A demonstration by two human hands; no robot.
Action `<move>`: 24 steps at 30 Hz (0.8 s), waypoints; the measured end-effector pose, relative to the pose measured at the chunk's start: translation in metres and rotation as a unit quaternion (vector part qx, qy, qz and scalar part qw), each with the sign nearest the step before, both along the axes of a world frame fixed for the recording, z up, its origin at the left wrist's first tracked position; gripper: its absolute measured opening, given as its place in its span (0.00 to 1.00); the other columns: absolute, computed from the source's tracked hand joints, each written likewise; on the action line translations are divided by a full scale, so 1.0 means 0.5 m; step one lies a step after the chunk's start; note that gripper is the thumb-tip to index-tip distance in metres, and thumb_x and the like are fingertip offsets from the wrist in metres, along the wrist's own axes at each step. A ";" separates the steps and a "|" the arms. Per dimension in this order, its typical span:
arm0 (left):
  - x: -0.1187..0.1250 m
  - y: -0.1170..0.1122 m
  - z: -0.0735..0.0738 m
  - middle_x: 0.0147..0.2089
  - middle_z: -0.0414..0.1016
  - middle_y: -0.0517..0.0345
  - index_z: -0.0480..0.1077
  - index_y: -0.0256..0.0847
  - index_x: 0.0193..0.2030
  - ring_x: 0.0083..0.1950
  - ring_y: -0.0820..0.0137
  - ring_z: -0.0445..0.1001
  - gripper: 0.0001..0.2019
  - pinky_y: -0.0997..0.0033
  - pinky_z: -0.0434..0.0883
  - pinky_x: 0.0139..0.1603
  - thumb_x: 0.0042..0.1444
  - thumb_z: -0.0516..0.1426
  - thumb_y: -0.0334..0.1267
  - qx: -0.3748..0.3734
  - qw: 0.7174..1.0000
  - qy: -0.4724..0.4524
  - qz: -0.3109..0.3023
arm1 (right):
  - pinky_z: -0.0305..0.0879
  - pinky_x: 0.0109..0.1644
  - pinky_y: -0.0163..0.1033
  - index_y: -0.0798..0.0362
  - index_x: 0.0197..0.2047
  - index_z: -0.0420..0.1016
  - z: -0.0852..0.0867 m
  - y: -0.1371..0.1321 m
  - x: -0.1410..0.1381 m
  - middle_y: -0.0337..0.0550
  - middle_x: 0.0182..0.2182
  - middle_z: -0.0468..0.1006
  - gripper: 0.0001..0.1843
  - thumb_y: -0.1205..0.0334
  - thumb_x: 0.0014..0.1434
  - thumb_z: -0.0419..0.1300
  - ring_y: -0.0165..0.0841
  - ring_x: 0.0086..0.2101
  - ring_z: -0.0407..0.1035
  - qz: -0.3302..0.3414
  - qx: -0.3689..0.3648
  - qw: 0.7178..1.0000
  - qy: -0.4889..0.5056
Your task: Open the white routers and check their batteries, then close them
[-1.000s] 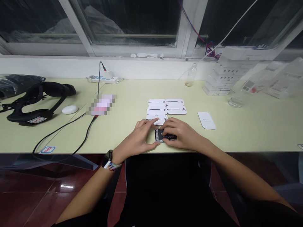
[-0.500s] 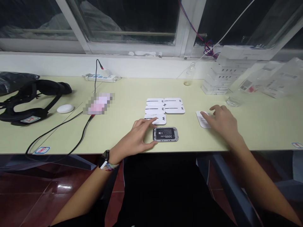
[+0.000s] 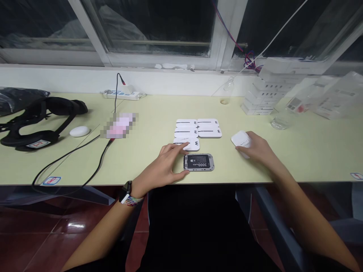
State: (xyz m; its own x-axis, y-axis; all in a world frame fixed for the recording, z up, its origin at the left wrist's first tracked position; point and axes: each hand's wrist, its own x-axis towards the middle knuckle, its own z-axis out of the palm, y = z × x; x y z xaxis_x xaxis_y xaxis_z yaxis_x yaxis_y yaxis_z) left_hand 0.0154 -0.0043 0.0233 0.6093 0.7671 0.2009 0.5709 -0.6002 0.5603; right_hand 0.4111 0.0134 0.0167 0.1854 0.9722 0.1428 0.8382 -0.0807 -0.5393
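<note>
On the table in front of me lies an opened pocket device (image 3: 199,162), its black battery marked 3000mAh facing up. My left hand (image 3: 161,165) holds its left end between thumb and fingers, and the index finger reaches over the lowest white device with a W mark (image 3: 187,144). My right hand (image 3: 257,147) grips a white rounded cover (image 3: 241,139) by its right side, tilted up from the table. Small print shows on the cover; its far side is hidden by my fingers.
Several white W-marked devices (image 3: 209,131) lie in rows beyond my left hand. At left are a black headset (image 3: 42,117), a white oval case (image 3: 79,131) and a cabled, blurred-out phone (image 3: 119,125). White boxes (image 3: 258,102), a glass (image 3: 280,121) and a bottle (image 3: 226,96) stand at right.
My right hand has closed on the white cover, which lay flat on the table before, and tilted it up. My left hand stays on the opened pocket device.
</note>
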 end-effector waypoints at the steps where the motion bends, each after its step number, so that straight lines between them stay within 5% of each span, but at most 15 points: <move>1: -0.001 0.000 -0.001 0.70 0.76 0.50 0.50 0.53 0.84 0.75 0.48 0.61 0.44 0.40 0.66 0.76 0.68 0.67 0.45 0.001 1.000 0.001 -0.001 | 0.75 0.47 0.53 0.51 0.55 0.79 0.005 -0.006 -0.007 0.55 0.48 0.85 0.24 0.49 0.59 0.67 0.54 0.46 0.79 0.021 0.007 1.000 0.007; 5: -0.002 0.001 -0.003 0.70 0.75 0.49 0.49 0.53 0.85 0.76 0.48 0.61 0.45 0.40 0.66 0.76 0.69 0.66 0.45 0.005 1.000 0.001 -0.005 | 0.76 0.48 0.54 0.48 0.46 0.79 0.023 -0.045 -0.066 0.49 0.41 0.84 0.11 0.54 0.71 0.57 0.50 0.42 0.79 0.152 0.114 0.981 0.034; 8: -0.002 0.000 -0.002 0.70 0.75 0.49 0.49 0.54 0.85 0.75 0.47 0.62 0.44 0.40 0.66 0.76 0.69 0.66 0.45 0.006 1.000 0.001 -0.001 | 0.78 0.55 0.56 0.46 0.57 0.79 0.023 -0.079 -0.137 0.51 0.51 0.84 0.16 0.63 0.76 0.53 0.49 0.51 0.80 0.298 0.183 0.936 0.041; 11: -0.001 0.000 -0.002 0.69 0.75 0.49 0.49 0.55 0.85 0.75 0.48 0.63 0.45 0.41 0.66 0.77 0.68 0.67 0.45 0.011 1.000 0.001 0.000 | 0.78 0.56 0.57 0.48 0.65 0.77 0.012 -0.103 -0.204 0.56 0.56 0.83 0.21 0.68 0.76 0.51 0.50 0.55 0.78 0.374 0.201 0.905 -0.033; 16: -0.002 0.000 -0.006 0.69 0.74 0.49 0.49 0.56 0.85 0.75 0.49 0.62 0.45 0.42 0.66 0.77 0.68 0.68 0.45 0.021 1.000 -0.001 -0.003 | 0.74 0.66 0.64 0.49 0.72 0.73 -0.002 -0.114 -0.254 0.60 0.67 0.75 0.23 0.57 0.77 0.60 0.53 0.64 0.70 0.397 0.166 0.899 -0.082; 24: -0.001 0.001 -0.009 0.68 0.75 0.50 0.51 0.56 0.84 0.75 0.50 0.62 0.45 0.42 0.67 0.77 0.67 0.69 0.43 0.027 1.000 -0.007 -0.006 | 0.72 0.67 0.66 0.40 0.76 0.69 -0.013 -0.117 -0.241 0.53 0.71 0.72 0.27 0.62 0.78 0.56 0.51 0.65 0.68 0.390 0.148 0.907 -0.058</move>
